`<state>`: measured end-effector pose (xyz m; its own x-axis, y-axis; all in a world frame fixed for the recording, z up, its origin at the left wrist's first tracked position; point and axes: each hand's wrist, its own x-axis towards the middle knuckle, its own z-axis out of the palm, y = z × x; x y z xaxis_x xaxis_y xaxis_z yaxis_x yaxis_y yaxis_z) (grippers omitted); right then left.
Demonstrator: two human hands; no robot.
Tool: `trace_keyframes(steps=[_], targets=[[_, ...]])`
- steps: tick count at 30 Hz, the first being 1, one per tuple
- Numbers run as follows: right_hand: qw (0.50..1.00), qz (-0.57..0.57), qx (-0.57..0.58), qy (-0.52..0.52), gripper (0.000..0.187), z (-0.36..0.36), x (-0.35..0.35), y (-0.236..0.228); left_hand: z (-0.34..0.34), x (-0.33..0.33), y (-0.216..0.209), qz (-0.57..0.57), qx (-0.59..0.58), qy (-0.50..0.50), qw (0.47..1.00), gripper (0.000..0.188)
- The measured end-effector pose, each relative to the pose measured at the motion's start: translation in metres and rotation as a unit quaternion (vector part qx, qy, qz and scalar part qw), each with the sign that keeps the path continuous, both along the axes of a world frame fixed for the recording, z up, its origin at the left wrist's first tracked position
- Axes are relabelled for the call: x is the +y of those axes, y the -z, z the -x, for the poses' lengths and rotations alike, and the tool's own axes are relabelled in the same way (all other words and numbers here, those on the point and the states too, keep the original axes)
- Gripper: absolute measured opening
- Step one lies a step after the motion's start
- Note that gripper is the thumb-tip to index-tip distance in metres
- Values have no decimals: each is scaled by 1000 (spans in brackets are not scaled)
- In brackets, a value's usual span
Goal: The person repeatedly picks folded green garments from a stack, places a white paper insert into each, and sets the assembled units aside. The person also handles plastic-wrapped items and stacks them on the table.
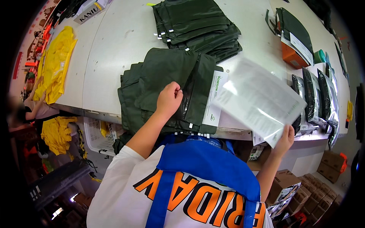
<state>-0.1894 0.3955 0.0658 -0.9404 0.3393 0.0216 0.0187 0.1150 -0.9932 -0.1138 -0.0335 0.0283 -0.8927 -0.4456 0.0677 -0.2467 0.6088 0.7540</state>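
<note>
Left hand: the left hand [170,99] sits mid-frame over the top garment, fingers curled in against the palm; whether they pinch any cloth I cannot tell.
Right hand: the right hand [286,139], right of centre, has thumb and fingers closed on the lower right edge of a clear plastic bag [258,99].
Clear bag: printed and flat-looking, it lies right of the garments in the frame, its long axis slanting from upper left to lower right; the far end points toward the pile.
Dark green garments: a folded pile [161,70] at the centre, directly under the left hand, which is much the nearer one; the right hand is well apart from it.
Glossy dark strip: this strip [193,81] runs lengthwise up the top garment, leaning right at its upper end, just beside the left fingertips.
White card: an upright card [214,104] along the pile's right edge, between the two hands; the bag's left corner overlaps it in view, contact unclear.
Table: on the pale tabletop [110,45], a second green stack [197,22] fills the top centre, and packed bundles [312,97] stand at right.
</note>
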Motion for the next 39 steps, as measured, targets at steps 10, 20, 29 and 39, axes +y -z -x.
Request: trace_keyframes(steps=[10,20,29,39], targets=[[995,22,18,-99,12,30,-56,-37,-12,-4,-23,-22,8,25,999,12],[953,-32,-127,-273,14,38,-128,-13,-7,0,-28,-37,-9,87,995,11],[870,-243,-192,-384,28,13,-197,42,18,-5,-13,-13,-95,259,961,11],[761,-578,-237,174,82,37,-28,82,181,-106,26,339,-53,42,938,43]])
